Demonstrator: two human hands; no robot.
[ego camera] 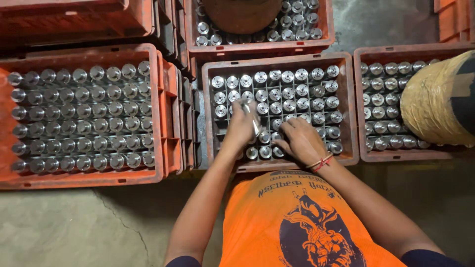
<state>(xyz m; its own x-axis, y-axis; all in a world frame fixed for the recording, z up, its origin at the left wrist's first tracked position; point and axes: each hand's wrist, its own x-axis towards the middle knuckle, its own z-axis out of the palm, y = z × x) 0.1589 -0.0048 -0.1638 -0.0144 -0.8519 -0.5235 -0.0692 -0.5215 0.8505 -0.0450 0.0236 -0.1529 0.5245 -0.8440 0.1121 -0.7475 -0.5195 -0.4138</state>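
L hand (241,124) grips steel pin (254,123) over gridded crate (208,116).

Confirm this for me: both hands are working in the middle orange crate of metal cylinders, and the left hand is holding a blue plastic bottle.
Not quite. The head view shows the left hand holding a shiny metal cylinder, not a blue plastic bottle. The rest stands: both it and the right hand are in the middle orange crate of metal cylinders.

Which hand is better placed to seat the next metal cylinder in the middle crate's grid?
Left, probably: the left hand already holds a shiny metal cylinder above the red plastic crate, while the right hand rests on seated parts.
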